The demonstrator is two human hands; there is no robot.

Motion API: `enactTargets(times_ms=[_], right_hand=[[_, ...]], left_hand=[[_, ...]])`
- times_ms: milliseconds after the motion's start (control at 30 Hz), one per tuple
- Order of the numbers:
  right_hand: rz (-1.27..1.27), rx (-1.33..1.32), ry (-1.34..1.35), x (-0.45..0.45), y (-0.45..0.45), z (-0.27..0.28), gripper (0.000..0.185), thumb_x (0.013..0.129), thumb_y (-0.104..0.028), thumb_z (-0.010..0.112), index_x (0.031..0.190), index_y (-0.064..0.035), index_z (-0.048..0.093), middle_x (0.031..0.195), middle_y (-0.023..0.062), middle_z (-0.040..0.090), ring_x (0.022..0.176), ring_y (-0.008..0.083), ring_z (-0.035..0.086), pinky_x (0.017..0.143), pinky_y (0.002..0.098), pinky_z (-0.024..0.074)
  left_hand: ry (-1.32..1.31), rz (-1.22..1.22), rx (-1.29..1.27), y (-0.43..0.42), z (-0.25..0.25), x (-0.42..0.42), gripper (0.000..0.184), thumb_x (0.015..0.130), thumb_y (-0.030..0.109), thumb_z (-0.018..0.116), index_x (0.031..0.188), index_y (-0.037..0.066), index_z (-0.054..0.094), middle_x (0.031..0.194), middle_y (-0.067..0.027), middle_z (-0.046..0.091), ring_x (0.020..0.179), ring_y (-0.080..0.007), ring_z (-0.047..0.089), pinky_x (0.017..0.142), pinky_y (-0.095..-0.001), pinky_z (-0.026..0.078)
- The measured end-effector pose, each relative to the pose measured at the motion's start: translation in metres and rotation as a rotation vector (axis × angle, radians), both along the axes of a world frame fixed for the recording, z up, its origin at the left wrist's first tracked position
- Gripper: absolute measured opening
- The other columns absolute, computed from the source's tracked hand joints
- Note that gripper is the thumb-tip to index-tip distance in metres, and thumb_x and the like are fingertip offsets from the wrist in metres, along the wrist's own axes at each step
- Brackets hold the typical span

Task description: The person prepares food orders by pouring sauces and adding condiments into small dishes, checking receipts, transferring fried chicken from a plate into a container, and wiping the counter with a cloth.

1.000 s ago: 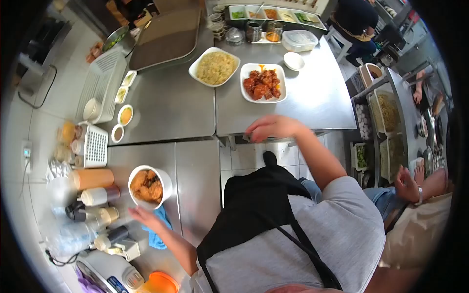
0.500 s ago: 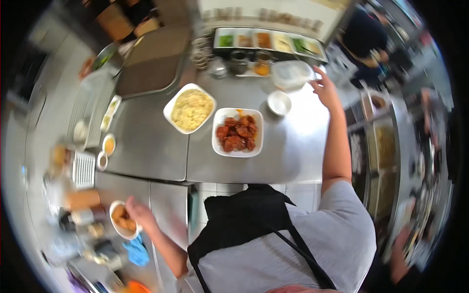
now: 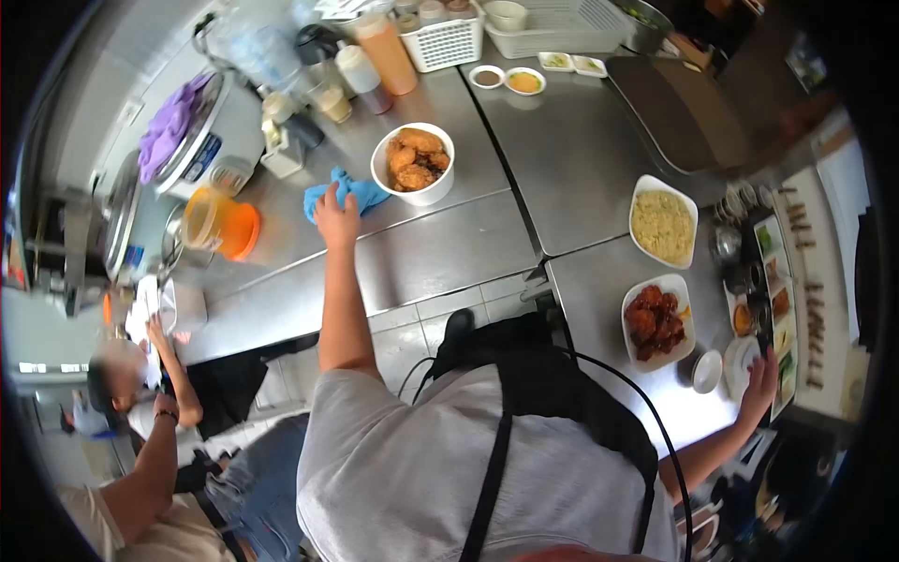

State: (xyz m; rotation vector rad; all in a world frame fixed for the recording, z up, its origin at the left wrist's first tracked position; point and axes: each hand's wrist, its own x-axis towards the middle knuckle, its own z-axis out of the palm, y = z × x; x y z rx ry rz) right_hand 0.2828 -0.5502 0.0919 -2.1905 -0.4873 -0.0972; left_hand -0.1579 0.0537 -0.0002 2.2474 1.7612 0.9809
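My left hand [image 3: 338,217] is at the near edge of a crumpled blue cloth [image 3: 345,194], its fingers apart. Just right of the cloth stands a white tub of fried chicken [image 3: 416,161]. At the right, my right hand [image 3: 759,386] has its fingers spread at a clear-lidded plastic container [image 3: 742,365]; whether they touch is unclear. Beside that container is a small white bowl [image 3: 707,372]. A square white bowl of red-sauced chicken [image 3: 658,321] and a white bowl of yellowish food [image 3: 663,223] stand on the steel table.
Squeeze bottles [image 3: 385,54] and a white basket [image 3: 444,43] line the back. An orange container [image 3: 221,223] stands left. Two small sauce bowls [image 3: 524,81] lie near a brown tray [image 3: 679,114]. A co-worker [image 3: 140,510] is at lower left; another person [image 3: 126,375] is beyond.
The view has swung left. My left hand has gone from the tub of fried chicken to the blue cloth. My right hand has moved out to the lidded container and remains near it.
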Motion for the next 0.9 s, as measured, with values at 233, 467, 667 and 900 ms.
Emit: enactTargets(times_ms=[233,467,667,900], right_hand=[[0.103,-0.071,0.059,-0.071,0.109,0.019,0.030,0.080,-0.007,0.048,0.110,-0.0055,0.049,0.076,0.0012,0.054,0.070,0.0080,0.049,0.064,0.0220,0.0406],[0.609,-0.291,0.359,-0.176,0.220,-0.033,0.031,0.074,-0.015,0.052,0.105,-0.0084,0.053,0.089,0.0123,0.058,0.082,0.0270,0.056,0.073,0.0324,0.0434],[0.667,-0.227,0.448,-0.208,0.198,-0.042,0.024,0.074,-0.016,0.049,0.095,-0.0042,0.053,0.086,0.0159,0.055,0.085,0.0308,0.052,0.073,0.0376,0.0407],[0.735,0.093,0.439,-0.179,0.037,0.027,0.017,0.076,-0.017,0.055,0.081,-0.0015,0.051,0.071,0.0087,0.052,0.064,0.0199,0.049,0.061,0.0300,0.0402]], left_hand=[[0.384,-0.210,-0.061,-0.041,-0.025,0.022,0.037,0.072,0.024,0.055,0.106,0.008,0.053,0.093,-0.0188,0.047,0.085,-0.0342,0.047,0.075,-0.0421,0.039],[0.244,-0.901,-0.328,-0.143,-0.008,0.100,0.023,0.076,0.017,0.050,0.095,0.004,0.055,0.081,-0.0189,0.052,0.069,-0.0351,0.051,0.061,-0.0399,0.042],[-0.082,-1.389,-1.551,-0.219,0.035,0.161,0.024,0.085,0.024,0.042,0.091,0.004,0.055,0.073,-0.0040,0.055,0.065,-0.0135,0.051,0.059,-0.0280,0.041],[-0.188,-1.391,-1.281,-0.287,0.034,0.224,0.036,0.086,0.029,0.039,0.110,0.001,0.041,0.083,-0.0057,0.050,0.066,-0.0114,0.048,0.060,-0.0225,0.040]])
